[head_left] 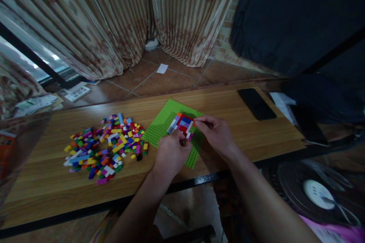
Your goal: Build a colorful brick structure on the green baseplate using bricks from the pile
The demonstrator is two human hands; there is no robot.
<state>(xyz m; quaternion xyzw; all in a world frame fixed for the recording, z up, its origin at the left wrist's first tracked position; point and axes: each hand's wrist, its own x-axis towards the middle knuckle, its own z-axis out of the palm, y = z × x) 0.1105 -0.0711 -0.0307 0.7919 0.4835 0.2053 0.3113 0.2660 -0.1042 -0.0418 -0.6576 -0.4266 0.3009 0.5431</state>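
A green studded baseplate (159,121) lies at an angle on the table. On it sits a low patch of toy bricks (185,120) in red, blue, purple, white and orange. My left hand (172,152) rests over the near left side of this patch, fingers curled together at its lower edge; what they grip, if anything, is hidden. At the patch's right edge, thumb and forefinger of my right hand (215,133) are pinched together. A bit of orange shows by those fingertips, but I cannot tell whether it is a held brick or part of the patch.
Left of the baseplate spreads a pile of loose toy bricks (108,148) in mixed colours. A black phone (256,103) lies toward the right end of the wooden table (42,182). Beyond the table hang striped curtains (114,19). A cable reel (316,193) stands at the lower right.
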